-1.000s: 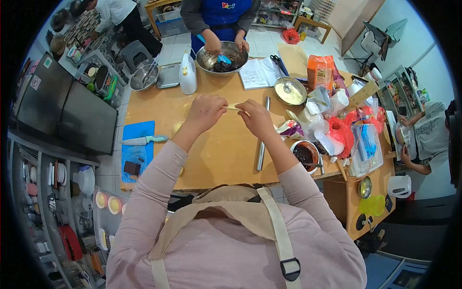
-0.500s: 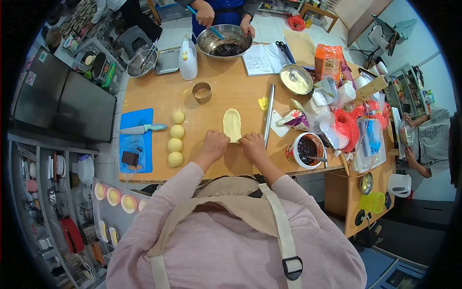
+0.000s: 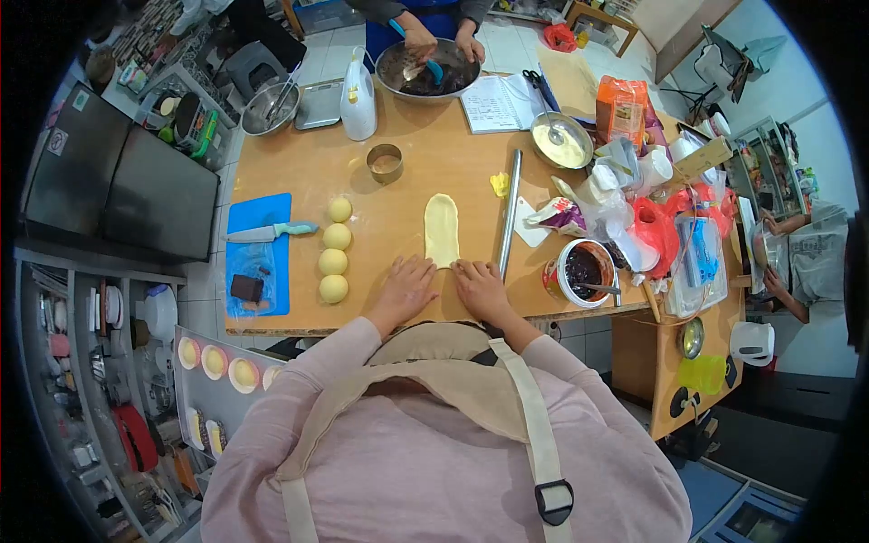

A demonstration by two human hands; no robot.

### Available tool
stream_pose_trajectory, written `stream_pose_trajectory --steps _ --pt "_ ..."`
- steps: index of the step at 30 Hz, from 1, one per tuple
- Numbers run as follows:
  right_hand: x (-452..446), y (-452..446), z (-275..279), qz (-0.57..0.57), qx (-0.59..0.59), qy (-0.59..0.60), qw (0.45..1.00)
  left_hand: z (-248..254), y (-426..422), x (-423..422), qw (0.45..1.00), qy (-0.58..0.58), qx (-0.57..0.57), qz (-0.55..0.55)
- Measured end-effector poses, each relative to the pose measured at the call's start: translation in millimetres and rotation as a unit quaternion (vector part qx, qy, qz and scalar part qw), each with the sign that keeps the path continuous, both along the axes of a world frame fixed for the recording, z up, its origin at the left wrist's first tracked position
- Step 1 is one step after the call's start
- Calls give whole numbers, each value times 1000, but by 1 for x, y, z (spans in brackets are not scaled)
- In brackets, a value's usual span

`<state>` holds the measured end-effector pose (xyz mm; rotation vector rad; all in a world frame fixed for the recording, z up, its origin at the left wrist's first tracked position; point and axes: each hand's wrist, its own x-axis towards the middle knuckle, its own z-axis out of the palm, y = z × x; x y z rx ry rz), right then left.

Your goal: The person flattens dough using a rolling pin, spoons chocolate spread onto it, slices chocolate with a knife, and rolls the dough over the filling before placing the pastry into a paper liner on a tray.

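A flattened oval of pale dough (image 3: 442, 226) lies lengthwise on the wooden table (image 3: 389, 208). My left hand (image 3: 405, 288) rests flat at the lower left of its near end, fingers spread. My right hand (image 3: 482, 290) lies at the lower right of that end, fingers stretched out with the tips by the dough edge. Several round dough balls (image 3: 333, 262) stand in a row left of my left hand. A metal rod (image 3: 510, 217) lies to the right of the dough. Beyond the balls is a metal ring (image 3: 385, 163).
A knife (image 3: 272, 232) lies across a blue board (image 3: 258, 294) at the left. A tub of dark filling (image 3: 579, 271), a cream bowl (image 3: 561, 142) and bags crowd the right. Across the table, another person's hands work at a steel bowl (image 3: 428, 72).
My hands came down from holding the dough in the air to the table. The dough now lies flat and looks longer, and my fingers have spread out beside its near end.
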<state>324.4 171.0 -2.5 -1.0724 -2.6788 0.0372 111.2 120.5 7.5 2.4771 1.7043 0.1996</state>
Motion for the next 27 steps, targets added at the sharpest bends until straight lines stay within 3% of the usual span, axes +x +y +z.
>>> stream_pose_trajectory --steps 14,17,20,27 --pt "5 -22 -11 -11 -36 -11 999 -15 -19 1 1000 10 -4 18" --pt "-3 -17 16 -17 -106 -46 993 -14 -20 3 1000 0 -14 26" --pt "-10 -14 14 -32 -46 9 998 -13 -19 3 999 4 -46 26" --pt "-14 -20 3 -26 -61 -45 997 -11 -20 2 999 17 -25 17"
